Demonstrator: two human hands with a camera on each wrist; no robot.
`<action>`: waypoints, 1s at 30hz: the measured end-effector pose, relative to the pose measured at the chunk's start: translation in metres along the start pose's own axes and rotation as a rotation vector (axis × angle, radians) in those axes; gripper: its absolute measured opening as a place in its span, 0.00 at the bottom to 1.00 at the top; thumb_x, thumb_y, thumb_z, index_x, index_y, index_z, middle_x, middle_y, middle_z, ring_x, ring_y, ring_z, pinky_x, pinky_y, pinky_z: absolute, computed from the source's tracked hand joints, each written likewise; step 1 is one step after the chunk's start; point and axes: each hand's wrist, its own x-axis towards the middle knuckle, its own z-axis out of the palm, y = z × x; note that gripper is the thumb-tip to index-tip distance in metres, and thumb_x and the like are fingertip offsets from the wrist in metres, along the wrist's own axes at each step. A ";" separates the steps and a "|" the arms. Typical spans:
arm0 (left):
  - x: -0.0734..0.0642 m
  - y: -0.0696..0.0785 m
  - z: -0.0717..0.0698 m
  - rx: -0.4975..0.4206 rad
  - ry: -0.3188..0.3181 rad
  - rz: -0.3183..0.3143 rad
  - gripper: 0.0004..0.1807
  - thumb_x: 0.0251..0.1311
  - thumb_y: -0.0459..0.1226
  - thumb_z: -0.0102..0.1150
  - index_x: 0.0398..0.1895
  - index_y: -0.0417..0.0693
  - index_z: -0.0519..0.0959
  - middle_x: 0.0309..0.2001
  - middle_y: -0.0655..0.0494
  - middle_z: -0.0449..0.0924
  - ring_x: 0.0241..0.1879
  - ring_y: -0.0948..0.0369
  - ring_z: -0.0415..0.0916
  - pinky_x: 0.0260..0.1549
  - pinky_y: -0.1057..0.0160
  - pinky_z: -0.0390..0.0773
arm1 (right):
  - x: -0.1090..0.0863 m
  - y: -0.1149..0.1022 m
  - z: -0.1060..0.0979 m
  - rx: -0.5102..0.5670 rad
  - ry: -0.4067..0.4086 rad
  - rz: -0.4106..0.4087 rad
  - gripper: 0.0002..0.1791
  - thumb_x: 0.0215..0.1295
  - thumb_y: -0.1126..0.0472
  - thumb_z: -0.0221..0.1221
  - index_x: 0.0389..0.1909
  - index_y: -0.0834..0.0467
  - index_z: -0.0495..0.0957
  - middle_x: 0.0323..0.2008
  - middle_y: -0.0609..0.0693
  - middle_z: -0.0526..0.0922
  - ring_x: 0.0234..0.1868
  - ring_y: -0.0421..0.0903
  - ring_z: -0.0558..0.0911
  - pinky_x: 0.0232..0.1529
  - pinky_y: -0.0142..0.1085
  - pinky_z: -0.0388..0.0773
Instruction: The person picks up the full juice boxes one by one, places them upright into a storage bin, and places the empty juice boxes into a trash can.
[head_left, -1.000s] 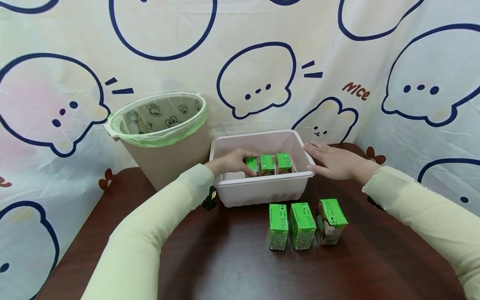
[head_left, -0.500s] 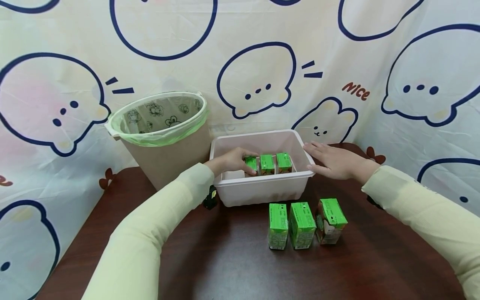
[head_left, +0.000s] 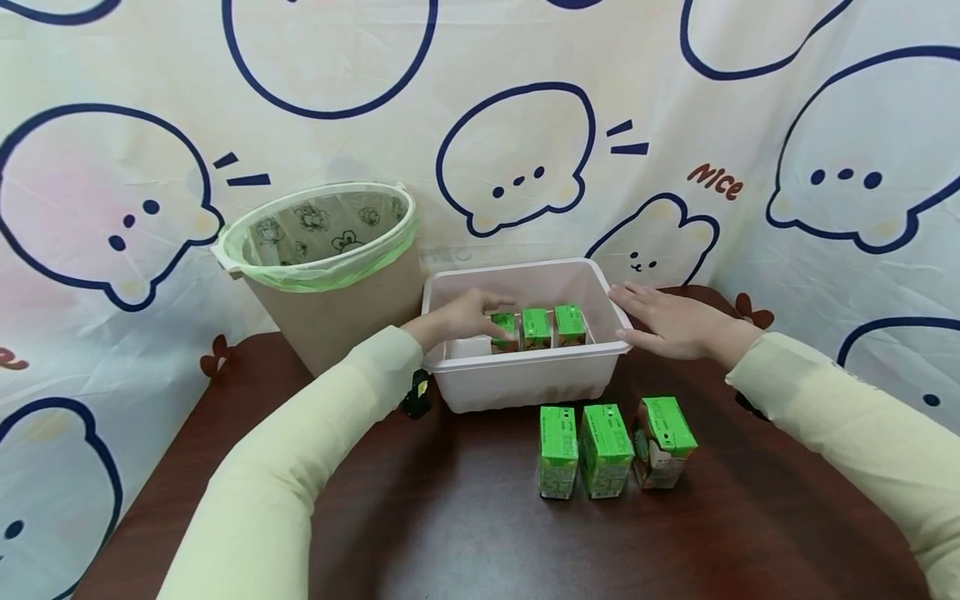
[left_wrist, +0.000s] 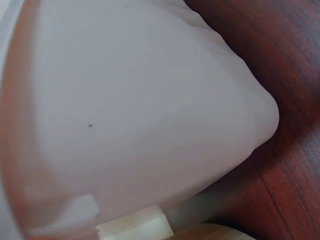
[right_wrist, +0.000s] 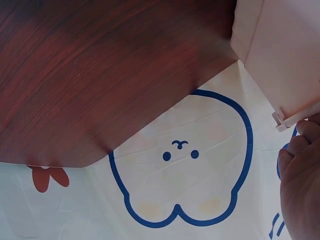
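Note:
A pale pink plastic tub point(head_left: 525, 377) stands on the dark table. Inside it, three green-topped drink cartons stand in a row: a left carton point(head_left: 504, 342), a middle one point(head_left: 536, 327) and a right one point(head_left: 570, 323). My left hand point(head_left: 459, 319) reaches over the tub's left side, its thumb and fingers spread apart about the left carton; contact there cannot be made out. Fingers extended, my right hand point(head_left: 675, 323) rests against the tub's right rim. In front of the tub stand three more cartons: one on the left point(head_left: 558, 454), one in the middle point(head_left: 607, 454), one on the right point(head_left: 664, 442).
A tan bin point(head_left: 337, 321) with a pale green liner stands left of the tub. Behind everything hangs a cartoon-printed cloth point(head_left: 360, 50). The tub's outer wall point(left_wrist: 140, 90) fills much of the left wrist view. The dark wooden table point(right_wrist: 100, 75) ends at the cloth.
My left hand has loosened from the left carton in the tub, its fingers parting and drawing slightly up and left. The right hand has stayed at the rim.

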 end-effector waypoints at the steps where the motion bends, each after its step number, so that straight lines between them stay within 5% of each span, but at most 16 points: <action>1: -0.002 0.000 -0.001 -0.007 0.009 -0.001 0.37 0.57 0.41 0.70 0.70 0.48 0.67 0.68 0.52 0.66 0.69 0.51 0.59 0.64 0.54 0.64 | 0.000 0.000 0.000 0.000 -0.001 0.002 0.43 0.72 0.37 0.44 0.77 0.56 0.46 0.75 0.61 0.47 0.73 0.62 0.52 0.65 0.62 0.56; 10: -0.016 0.005 -0.009 -0.058 0.142 0.093 0.34 0.61 0.47 0.65 0.69 0.45 0.69 0.67 0.50 0.68 0.68 0.53 0.61 0.65 0.54 0.62 | -0.002 0.000 0.001 0.033 0.015 0.013 0.42 0.72 0.36 0.44 0.78 0.53 0.44 0.76 0.60 0.45 0.73 0.61 0.50 0.64 0.63 0.55; 17: -0.040 0.010 -0.013 -0.072 0.286 0.180 0.34 0.63 0.47 0.63 0.69 0.43 0.68 0.68 0.51 0.67 0.68 0.56 0.62 0.64 0.59 0.62 | -0.006 -0.006 0.001 0.033 0.034 0.009 0.42 0.72 0.36 0.44 0.77 0.55 0.46 0.75 0.61 0.47 0.74 0.61 0.49 0.64 0.64 0.54; 23: -0.066 0.011 -0.015 0.045 0.436 0.290 0.33 0.63 0.47 0.63 0.69 0.44 0.68 0.67 0.55 0.69 0.65 0.59 0.65 0.62 0.60 0.66 | -0.008 -0.010 0.002 -0.015 0.077 -0.008 0.41 0.72 0.36 0.44 0.75 0.59 0.52 0.74 0.62 0.53 0.73 0.62 0.53 0.65 0.62 0.56; 30: -0.094 0.007 -0.016 0.219 0.595 0.427 0.31 0.60 0.41 0.67 0.66 0.42 0.71 0.63 0.49 0.73 0.64 0.56 0.68 0.62 0.57 0.67 | -0.016 -0.020 0.004 -0.032 0.217 -0.032 0.34 0.72 0.45 0.52 0.70 0.62 0.64 0.68 0.65 0.65 0.67 0.63 0.64 0.61 0.61 0.63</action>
